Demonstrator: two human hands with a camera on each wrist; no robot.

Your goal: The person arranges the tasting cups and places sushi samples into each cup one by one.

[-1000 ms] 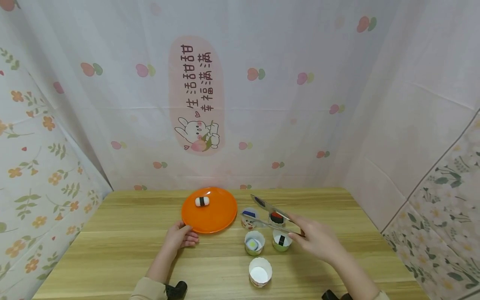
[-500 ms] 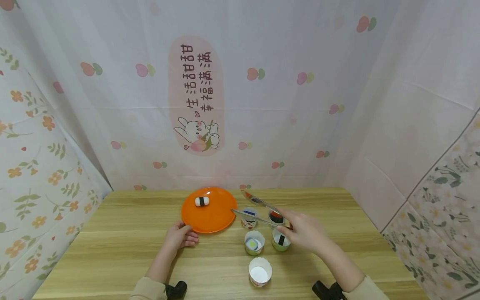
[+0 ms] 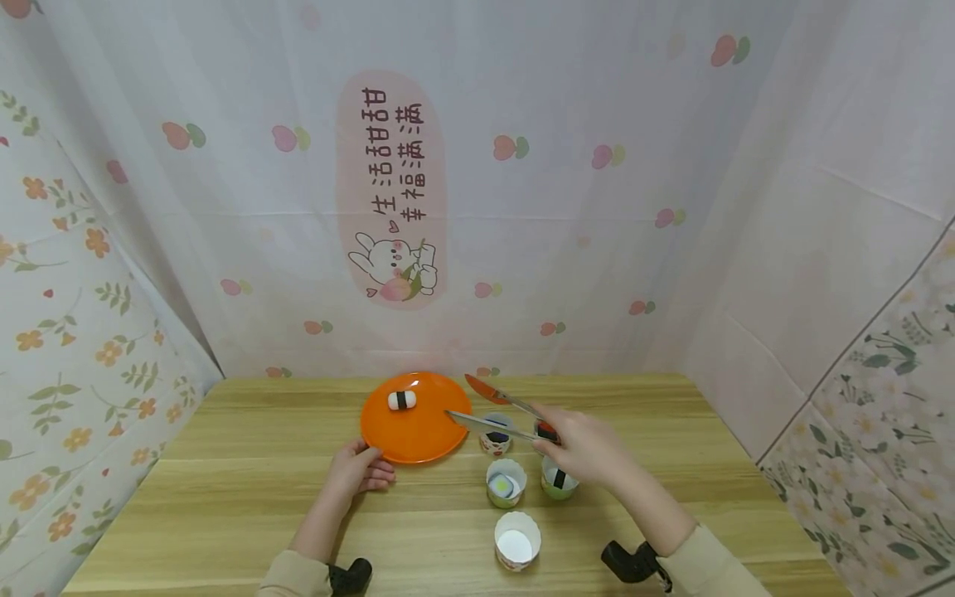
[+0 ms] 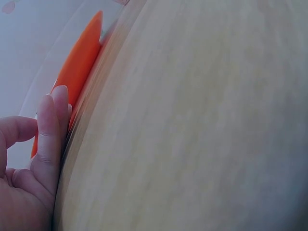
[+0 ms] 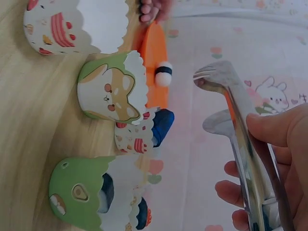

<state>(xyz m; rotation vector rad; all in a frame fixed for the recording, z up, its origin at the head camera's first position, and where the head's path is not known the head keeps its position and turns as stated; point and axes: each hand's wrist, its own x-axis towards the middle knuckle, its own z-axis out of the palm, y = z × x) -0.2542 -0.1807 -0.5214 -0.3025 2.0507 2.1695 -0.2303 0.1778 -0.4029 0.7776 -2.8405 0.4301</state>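
Note:
My left hand point(image 3: 354, 471) pinches the near-left rim of an orange plate point(image 3: 425, 444); the thumb lies over the edge. A white sushi piece with a black band point(image 3: 402, 400) sits on the plate. In my right hand point(image 3: 585, 444) is a pair of metal tongs point(image 5: 245, 159), spread apart with nothing between the tips. Their tips point left, over the plate's right side. Below the tongs stand paper cups with sushi pieces: a dark blue one point(image 5: 162, 124), a red-topped one point(image 3: 547, 431) partly hidden by the hand, a black-banded one point(image 3: 559, 478) and a green-centred one point(image 3: 502, 487).
An empty white paper cup point(image 3: 517, 541) stands nearest the front of the wooden table point(image 3: 246, 481). Patterned curtains point(image 3: 597, 274) hang behind the table and at both sides. Black wrist mounts point(image 3: 630, 564) are on both forearms.
My right hand has moved left and slightly away from me with the tongs, bringing their tips from above the cups to the plate's right side. The left hand stays at the rim.

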